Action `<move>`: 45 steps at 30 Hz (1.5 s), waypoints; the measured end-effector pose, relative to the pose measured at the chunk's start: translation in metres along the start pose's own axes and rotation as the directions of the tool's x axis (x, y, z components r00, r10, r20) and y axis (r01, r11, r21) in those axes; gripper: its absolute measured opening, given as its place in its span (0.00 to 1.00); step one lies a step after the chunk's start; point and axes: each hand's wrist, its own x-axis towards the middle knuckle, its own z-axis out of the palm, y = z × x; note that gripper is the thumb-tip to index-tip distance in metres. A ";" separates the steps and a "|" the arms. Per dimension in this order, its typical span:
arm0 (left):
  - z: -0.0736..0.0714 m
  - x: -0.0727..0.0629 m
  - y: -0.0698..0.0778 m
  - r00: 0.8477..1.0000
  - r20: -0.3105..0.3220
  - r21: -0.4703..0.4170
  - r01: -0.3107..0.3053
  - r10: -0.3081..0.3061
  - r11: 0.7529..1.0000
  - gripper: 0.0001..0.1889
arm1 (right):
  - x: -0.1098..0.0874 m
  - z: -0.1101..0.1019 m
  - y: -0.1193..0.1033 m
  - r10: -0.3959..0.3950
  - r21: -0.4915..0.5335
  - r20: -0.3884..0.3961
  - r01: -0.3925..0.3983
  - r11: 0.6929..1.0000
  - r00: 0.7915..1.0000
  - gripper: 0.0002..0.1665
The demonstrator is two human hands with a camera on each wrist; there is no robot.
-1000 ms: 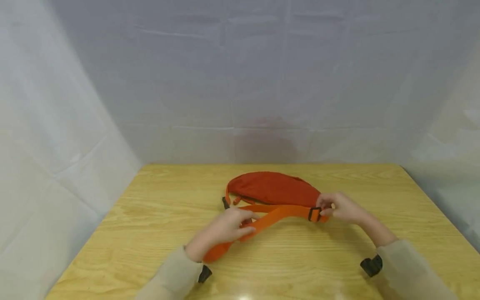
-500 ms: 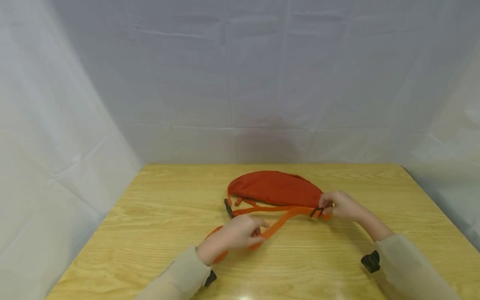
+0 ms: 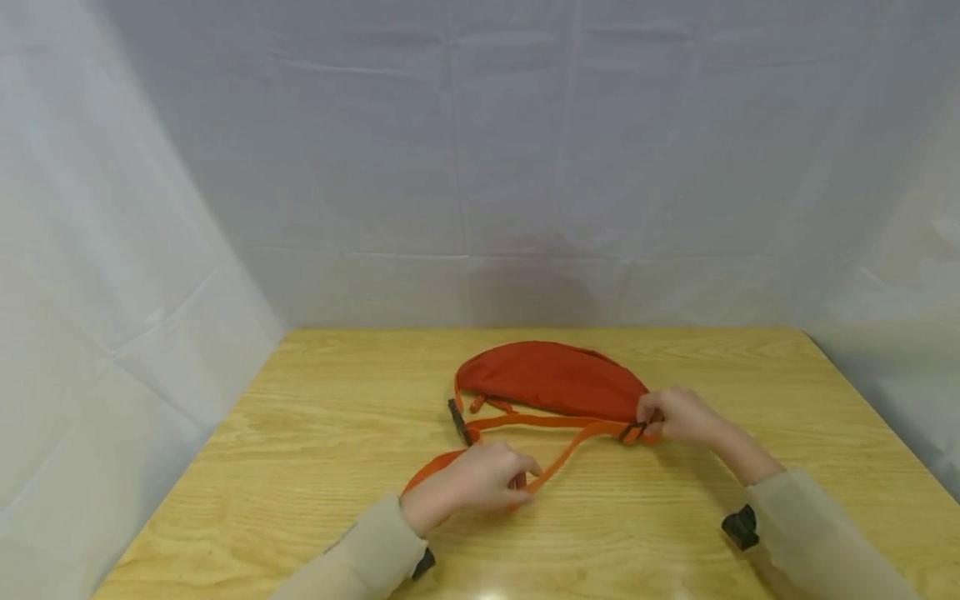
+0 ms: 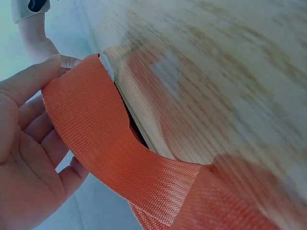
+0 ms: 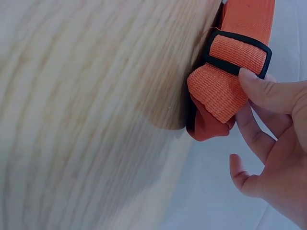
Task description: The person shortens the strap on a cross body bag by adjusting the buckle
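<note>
A red waist bag (image 3: 551, 379) lies on the table, its orange webbing strap (image 3: 562, 460) looped in front of it. My left hand (image 3: 480, 479) pinches the strap between thumb and fingers, near the front of the loop. In the left wrist view, the flat webbing (image 4: 91, 115) curves away from that hand's fingertips down to the tabletop. At the bag's right end my right hand (image 3: 682, 417) grips the strap beside a black slider (image 5: 266, 62), its thumb on the slider's edge. A black buckle (image 3: 459, 421) sits at the bag's left end.
The wooden table (image 3: 337, 417) reaches back to a pale sheet (image 3: 525, 167) hung behind it, with more sheeting at both sides. A red zipper pull (image 3: 477, 404) lies by the bag's front edge. Black wrist devices (image 3: 741, 527) show below both sleeves.
My left hand has moved right and toward me, taking the strap along, so the loop's front part bends more. My right hand stays at the slider, which has tilted.
</note>
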 end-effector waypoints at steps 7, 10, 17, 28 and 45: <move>0.001 -0.002 0.000 0.999 0.039 -0.012 0.001 0.000 1.000 0.14 | 0.000 0.002 -0.007 0.070 0.000 0.042 -0.070 0.998 0.997 0.11; 0.002 -0.002 0.000 0.999 0.047 0.001 -0.009 0.009 1.000 0.14 | -0.001 0.003 -0.005 0.067 -0.006 0.046 -0.067 0.998 0.997 0.11; 0.001 -0.002 0.002 0.998 0.067 0.005 -0.009 0.009 1.000 0.14 | -0.001 0.003 -0.005 0.029 -0.018 0.036 -0.028 0.999 0.999 0.09; -0.004 -0.003 -0.001 1.000 0.009 -0.092 -0.017 0.018 0.996 0.14 | -0.002 0.005 -0.013 -0.004 -0.037 0.052 0.006 0.999 0.999 0.11; -0.021 -0.013 -0.035 0.980 -0.190 -0.087 0.045 -0.060 0.995 0.14 | 0.001 0.014 -0.031 -0.055 -0.245 0.015 0.057 0.968 0.998 0.05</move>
